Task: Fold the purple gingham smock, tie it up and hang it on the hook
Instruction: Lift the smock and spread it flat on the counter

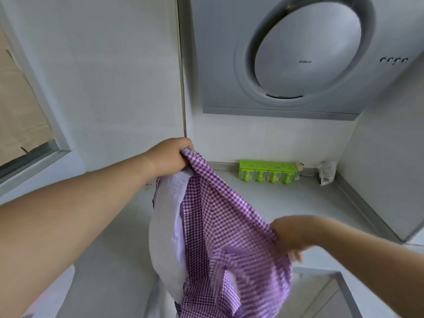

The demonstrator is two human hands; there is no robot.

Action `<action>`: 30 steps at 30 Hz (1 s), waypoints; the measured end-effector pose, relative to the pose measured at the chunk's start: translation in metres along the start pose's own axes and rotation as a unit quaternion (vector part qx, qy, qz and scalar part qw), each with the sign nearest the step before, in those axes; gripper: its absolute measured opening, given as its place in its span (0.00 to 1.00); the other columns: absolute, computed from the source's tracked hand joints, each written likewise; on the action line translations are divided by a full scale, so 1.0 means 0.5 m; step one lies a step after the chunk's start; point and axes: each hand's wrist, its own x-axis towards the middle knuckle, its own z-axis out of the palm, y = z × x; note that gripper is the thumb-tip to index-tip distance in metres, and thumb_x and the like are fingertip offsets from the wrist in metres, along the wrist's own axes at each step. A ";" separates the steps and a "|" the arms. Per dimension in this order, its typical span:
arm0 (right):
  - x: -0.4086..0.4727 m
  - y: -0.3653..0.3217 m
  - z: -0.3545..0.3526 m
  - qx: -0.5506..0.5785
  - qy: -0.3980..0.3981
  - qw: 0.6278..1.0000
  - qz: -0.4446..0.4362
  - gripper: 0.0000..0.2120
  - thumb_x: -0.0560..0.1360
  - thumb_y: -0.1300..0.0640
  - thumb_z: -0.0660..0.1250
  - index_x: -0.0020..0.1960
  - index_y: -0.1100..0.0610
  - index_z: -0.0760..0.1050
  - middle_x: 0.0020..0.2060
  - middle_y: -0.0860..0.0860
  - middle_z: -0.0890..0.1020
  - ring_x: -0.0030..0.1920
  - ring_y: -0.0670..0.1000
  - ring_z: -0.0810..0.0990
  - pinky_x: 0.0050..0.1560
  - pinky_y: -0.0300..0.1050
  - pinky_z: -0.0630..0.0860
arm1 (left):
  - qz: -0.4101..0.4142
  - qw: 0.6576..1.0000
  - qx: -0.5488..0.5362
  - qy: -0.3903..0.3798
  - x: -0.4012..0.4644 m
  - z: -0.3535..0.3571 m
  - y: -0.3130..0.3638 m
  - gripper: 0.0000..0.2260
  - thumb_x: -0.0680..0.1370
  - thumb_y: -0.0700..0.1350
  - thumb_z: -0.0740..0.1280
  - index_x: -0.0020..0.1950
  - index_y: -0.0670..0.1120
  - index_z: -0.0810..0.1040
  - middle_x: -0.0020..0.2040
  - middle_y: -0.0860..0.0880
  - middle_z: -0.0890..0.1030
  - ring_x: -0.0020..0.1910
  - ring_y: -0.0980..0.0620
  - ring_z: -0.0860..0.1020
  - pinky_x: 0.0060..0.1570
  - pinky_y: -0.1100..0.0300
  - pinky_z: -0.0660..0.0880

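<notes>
Purple gingham smock (220,228) held up in the air above a pale countertop (286,203), pale lining (165,226) turned outward on the left side. Left hand (171,157), raised and farther out, fingers curled tight round a bunched top corner of the cloth. Right hand (288,237), lower and nearer, blurred; fingers gripping the right edge of the fabric, cloth stretched between the two hands and draped down toward the near edge of view. Far along the back of the counter, a green spice rack (267,172) against the wall, a small white packet (325,172) to its right in the corner. Above, on the far wall, a grey range hood (229,53) with a round front panel. At left, a window frame (34,154).
</notes>
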 end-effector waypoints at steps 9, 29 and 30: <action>0.005 -0.078 -0.068 0.181 0.311 0.926 -0.114 0.42 0.70 0.34 0.76 0.76 0.49 0.64 0.67 0.43 0.73 0.67 0.47 0.72 0.71 0.49 0.70 | 0.087 0.990 -0.016 -0.108 -0.023 0.063 0.101 0.09 0.78 0.40 0.73 0.50 0.54 0.78 0.49 0.54 0.82 0.49 0.52 0.80 0.51 0.56 0.77; -0.020 -0.033 -0.083 0.389 0.425 0.817 -0.034 0.07 0.79 0.51 0.71 0.45 0.53 0.79 0.43 0.52 0.84 0.47 0.54 0.83 0.47 0.46 0.78 | -0.108 0.908 -0.365 -0.172 -0.078 0.144 0.101 0.23 0.66 0.59 0.66 0.54 0.46 0.77 0.56 0.35 0.82 0.56 0.37 0.80 0.69 0.35 0.70; -0.031 -0.017 -0.095 0.407 0.435 0.803 -0.023 0.08 0.79 0.50 0.71 0.44 0.53 0.79 0.43 0.51 0.84 0.46 0.53 0.83 0.44 0.44 0.76 | -0.101 0.918 -0.332 -0.194 -0.080 0.146 0.093 0.18 0.68 0.56 0.65 0.51 0.47 0.78 0.52 0.36 0.81 0.52 0.39 0.80 0.67 0.36 0.71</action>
